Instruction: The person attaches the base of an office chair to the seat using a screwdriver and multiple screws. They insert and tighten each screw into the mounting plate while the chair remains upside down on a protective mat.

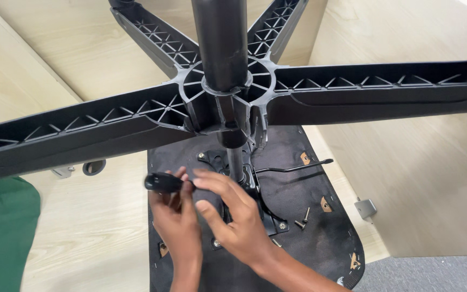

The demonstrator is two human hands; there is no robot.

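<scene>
Overhead star base [352,86] at twelve o'clock; left hand [177,219] clasping black knob [163,183], right hand [233,216] open, risking dropped loose screws [302,219].

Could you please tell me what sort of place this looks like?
Probably a furniture assembly spot: pale wooden panels surround an upturned office chair seat with its star base, and loose screws lie on it.

Star base [136,121] above seat underside [320,238]
</scene>
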